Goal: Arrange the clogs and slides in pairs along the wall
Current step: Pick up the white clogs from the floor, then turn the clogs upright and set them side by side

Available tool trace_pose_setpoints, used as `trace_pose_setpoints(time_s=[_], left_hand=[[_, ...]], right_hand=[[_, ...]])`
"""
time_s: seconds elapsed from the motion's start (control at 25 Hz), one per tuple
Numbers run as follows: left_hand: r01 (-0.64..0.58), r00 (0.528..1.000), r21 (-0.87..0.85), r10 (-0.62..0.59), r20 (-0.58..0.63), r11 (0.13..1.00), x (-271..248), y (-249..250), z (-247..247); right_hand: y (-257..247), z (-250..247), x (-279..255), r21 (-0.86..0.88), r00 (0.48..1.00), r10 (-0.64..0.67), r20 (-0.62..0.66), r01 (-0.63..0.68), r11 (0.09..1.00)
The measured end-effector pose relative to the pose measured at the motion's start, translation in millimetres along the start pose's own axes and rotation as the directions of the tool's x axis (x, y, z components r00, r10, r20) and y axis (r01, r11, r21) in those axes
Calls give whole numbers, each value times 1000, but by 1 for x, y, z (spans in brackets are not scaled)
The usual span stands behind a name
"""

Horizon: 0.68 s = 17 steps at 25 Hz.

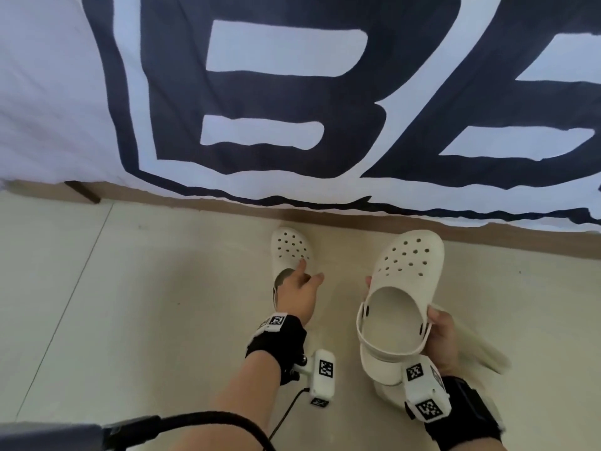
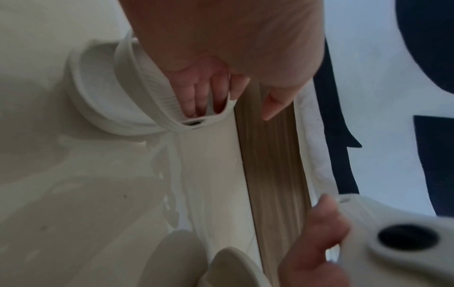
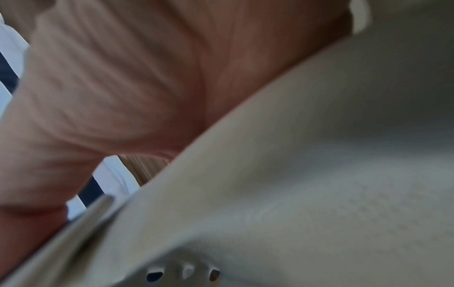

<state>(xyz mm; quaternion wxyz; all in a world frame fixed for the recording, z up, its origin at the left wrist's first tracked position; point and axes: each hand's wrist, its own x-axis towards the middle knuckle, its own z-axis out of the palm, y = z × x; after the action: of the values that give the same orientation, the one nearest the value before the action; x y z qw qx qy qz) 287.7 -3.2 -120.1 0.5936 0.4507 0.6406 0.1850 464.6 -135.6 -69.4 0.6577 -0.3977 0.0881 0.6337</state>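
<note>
Left to right, taking the brown wooden skirting strip [image 1: 487, 237] at the foot of the wall as landmark. Your left hand [image 1: 297, 292] reaches into the first cream perforated foam clog [image 1: 290, 247], which stands on the pale tiled floor [image 1: 130, 304] with its toe just short of the skirting strip; the left wrist view shows your fingers [image 2: 196, 97] curled inside the clog's opening and the thumb outside, so the hand grips its rim. To the right, your right hand [image 1: 444, 333] holds the second cream perforated foam clog [image 1: 408, 265] lifted off the floor, toe towards the skirting strip, fingers wrapped under its side and the thumb on the rim by the heel strap. Below that hand, farther from the skirting strip, part of another cream shoe [image 1: 387, 395] shows on the floor; its type cannot be told. A white cloth with large dark lettering [image 1: 292, 92] hangs above the skirting strip.

Step in hand, as judged: pairing the two clogs at the wall. The next move calls for lowering the second clog just beside the first, toes level and parallel, then releasing both hands.
</note>
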Motion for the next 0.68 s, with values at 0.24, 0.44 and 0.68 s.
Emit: trace_pose_setpoints(time_s=[0.24, 0.44, 0.68], left_hand=[[-128, 984, 196, 100, 145, 972, 9, 15, -20], [-68, 963, 208, 9, 270, 976, -5, 26, -28], [-218, 969, 145, 197, 150, 965, -33, 103, -71]], right_hand=[[16, 7, 10, -90, 1000, -11, 27, 14, 996], [19, 23, 9, -6, 998, -29, 47, 29, 1000], [34, 69, 20, -92, 980, -13, 199, 32, 995]])
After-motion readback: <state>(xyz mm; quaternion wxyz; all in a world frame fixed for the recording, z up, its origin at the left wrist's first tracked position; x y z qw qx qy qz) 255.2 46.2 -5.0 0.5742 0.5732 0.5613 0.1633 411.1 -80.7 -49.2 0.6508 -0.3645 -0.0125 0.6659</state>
